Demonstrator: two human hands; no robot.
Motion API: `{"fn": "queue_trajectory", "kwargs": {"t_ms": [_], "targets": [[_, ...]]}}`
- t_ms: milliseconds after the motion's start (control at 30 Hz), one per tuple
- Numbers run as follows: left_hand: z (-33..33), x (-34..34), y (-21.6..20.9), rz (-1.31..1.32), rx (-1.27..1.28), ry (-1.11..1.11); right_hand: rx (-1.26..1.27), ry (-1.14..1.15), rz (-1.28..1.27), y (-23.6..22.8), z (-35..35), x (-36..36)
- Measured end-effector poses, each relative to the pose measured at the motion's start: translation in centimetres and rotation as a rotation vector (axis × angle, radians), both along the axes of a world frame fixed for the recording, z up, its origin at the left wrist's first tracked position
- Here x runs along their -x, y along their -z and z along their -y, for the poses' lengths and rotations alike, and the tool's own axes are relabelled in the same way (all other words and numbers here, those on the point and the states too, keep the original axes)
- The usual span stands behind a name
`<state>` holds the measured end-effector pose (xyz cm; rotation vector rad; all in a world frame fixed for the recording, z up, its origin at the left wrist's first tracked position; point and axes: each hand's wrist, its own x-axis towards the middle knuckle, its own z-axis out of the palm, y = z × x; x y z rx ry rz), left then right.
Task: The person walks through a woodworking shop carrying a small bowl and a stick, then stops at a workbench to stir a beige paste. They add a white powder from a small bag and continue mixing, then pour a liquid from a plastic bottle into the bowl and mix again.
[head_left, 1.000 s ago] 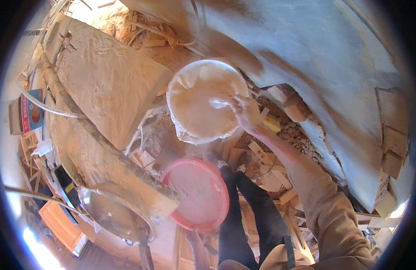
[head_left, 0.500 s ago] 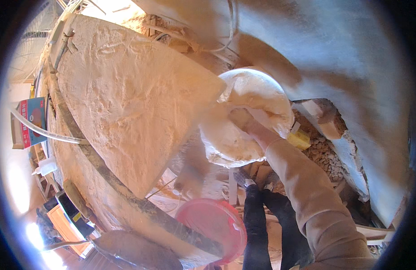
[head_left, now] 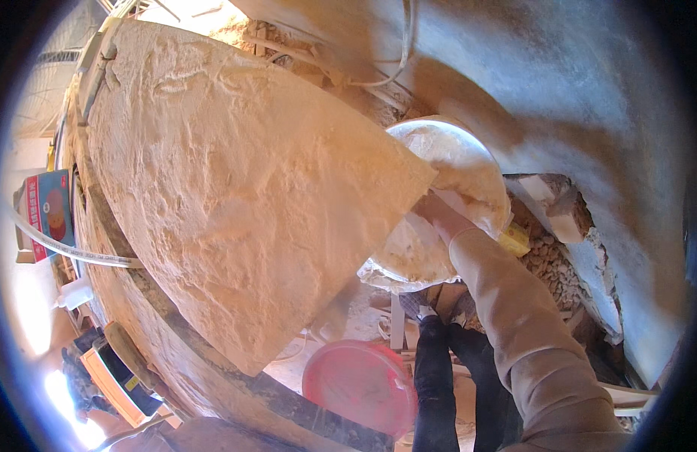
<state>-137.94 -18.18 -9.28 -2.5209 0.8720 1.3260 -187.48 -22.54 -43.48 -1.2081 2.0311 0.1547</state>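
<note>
A large tan board (head_left: 250, 203) with an uneven, dust-coated face fills the left and middle. Its right corner juts over a white round tub (head_left: 469, 134), which has pale powder on and in it. My right hand (head_left: 437, 216), with a beige sleeve, reaches to the board's corner above the tub. Its fingers pass out of sight behind that corner, so their grip is hidden. My left hand does not show.
A pink round basin (head_left: 356, 384) sits low, beside my dark-trousered legs (head_left: 435, 384). A yellow block (head_left: 514, 239) and rubble (head_left: 548, 271) lie right of the tub. At the left are a white hose (head_left: 85, 252), a box (head_left: 48, 215) and a white bottle (head_left: 76, 294).
The board's right and lower corners have moved right and down in view. My right hand, formerly over the powder in full view, is now partly covered by the board's corner.
</note>
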Motion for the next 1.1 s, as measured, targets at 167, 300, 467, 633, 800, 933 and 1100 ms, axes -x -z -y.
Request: {"fn": "queue_trajectory", "kwargs": {"t_ms": [167, 300, 467, 633, 800, 933, 1100], "targets": [[-0.4, -0.1, -0.5, -0.004, -0.002, -0.004, -0.133, -0.012, 0.063, -2.1, 0.5, 0.7], [-1.2, -0.6, -1.6, -0.014, 0.000, -0.012, -0.202, 0.005, 0.108, -2.7, 0.2, 1.0], [-2.7, -1.1, -3.6, -0.044, 0.014, -0.029, 0.165, 0.233, -0.052, -4.9, -1.8, 0.8], [-4.1, -1.2, -5.6, -0.083, 0.028, -0.027, 0.034, 0.313, 0.039, -11.7, -2.2, 1.9], [-5.3, -0.1, -6.8, -0.123, 0.036, -0.030, 0.034, 0.246, 0.009, -17.1, -3.6, 4.4], [-6.1, 1.8, -6.7, -0.088, 0.076, -0.063, 0.160, 0.497, 0.075, -19.9, -6.4, 5.5], [-6.4, 3.5, -7.5, -0.128, 0.062, 0.100, 0.208, 0.739, 0.232, -26.4, -8.9, 7.5]]}}
